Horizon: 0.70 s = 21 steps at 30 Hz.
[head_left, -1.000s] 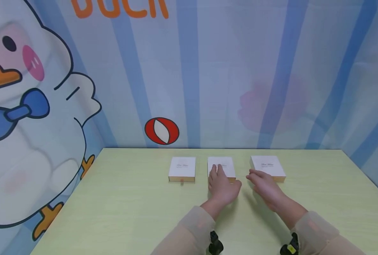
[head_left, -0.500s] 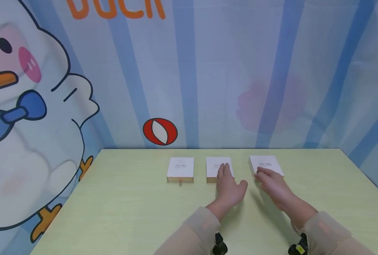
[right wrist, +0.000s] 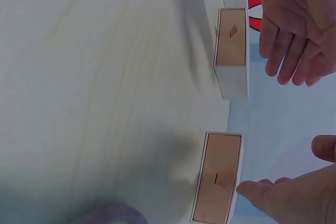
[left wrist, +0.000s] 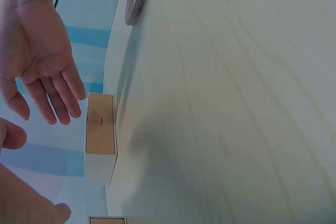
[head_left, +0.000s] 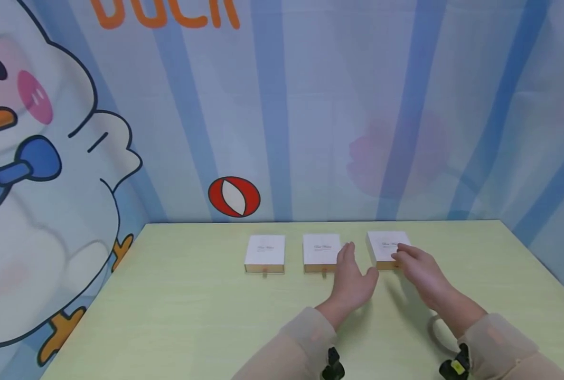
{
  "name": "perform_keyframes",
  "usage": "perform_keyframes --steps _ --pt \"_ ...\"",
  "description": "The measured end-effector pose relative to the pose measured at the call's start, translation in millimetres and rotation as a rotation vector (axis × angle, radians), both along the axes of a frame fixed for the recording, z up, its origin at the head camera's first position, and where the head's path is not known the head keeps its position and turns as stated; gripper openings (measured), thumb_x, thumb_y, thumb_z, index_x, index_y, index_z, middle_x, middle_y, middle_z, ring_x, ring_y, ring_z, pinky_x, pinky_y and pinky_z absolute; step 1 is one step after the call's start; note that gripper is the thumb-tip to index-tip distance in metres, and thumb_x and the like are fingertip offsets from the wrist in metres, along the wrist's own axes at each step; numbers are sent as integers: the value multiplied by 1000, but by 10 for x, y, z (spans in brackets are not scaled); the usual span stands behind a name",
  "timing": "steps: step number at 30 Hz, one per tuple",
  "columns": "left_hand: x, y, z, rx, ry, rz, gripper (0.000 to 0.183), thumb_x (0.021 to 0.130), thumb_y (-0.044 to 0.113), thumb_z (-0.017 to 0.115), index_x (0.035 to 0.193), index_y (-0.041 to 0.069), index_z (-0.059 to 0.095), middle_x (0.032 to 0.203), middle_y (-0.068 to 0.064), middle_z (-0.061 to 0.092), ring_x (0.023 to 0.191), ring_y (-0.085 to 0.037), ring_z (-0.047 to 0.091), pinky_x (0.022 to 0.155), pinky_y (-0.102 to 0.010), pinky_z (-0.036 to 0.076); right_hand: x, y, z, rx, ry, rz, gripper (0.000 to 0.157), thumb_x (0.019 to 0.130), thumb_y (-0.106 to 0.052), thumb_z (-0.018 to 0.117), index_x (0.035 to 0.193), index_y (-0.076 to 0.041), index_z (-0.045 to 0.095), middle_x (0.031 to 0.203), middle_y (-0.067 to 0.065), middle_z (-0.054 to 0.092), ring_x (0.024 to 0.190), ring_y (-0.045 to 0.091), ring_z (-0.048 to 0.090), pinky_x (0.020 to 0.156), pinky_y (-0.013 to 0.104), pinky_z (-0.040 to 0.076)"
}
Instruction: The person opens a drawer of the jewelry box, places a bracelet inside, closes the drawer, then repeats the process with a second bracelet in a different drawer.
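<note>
Three small white boxes stand in a row: a left box, a middle box and a right box. Each has a tan drawer front with a small pull tab. My left hand is held with straight fingers at the right front corner of the middle box, overlapping its edge in the head view. Over the front of the right box, my right hand has its fingers loosely extended, fingertips close to the lid. In the right wrist view, the right thumb overlaps the edge of the right box. Neither hand grips anything.
A greyish ring-shaped thing shows beside the right sleeve, partly hidden by it. The pale wooden table meets a blue striped backdrop behind the boxes, with a duck figure printed at the left.
Both hands have moved right relative to the boxes, the left one uncovering most of the middle box. The view has shifted slightly right, and the ring-shaped thing has come into sight.
</note>
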<state>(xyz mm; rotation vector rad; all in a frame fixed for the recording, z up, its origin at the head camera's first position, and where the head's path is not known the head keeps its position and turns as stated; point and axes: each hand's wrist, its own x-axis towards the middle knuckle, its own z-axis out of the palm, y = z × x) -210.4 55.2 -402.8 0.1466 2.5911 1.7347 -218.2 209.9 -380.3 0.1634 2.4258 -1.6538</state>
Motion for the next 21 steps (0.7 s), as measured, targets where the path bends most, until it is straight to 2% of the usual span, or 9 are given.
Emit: perform_keyframes --steps 15,21 --pt "-53 124 -50 -2 -95 -55 64 90 26 56 145 4 32 149 -13 35 139 -28 32 112 -43 29 -36 217 -8 -70 -45 -92 67 99 -30 33 149 5 3 156 25 2 143 42 5 114 55 17" --pt "-100 191 -109 34 -159 -61 65 90 27 57 145 5 32 149 -12 36 137 -28 35 110 -44 32 -69 306 -64 -83 -49 -91 66 100 -26 31 147 7 0 156 24 -3 143 41 0 114 53 16"
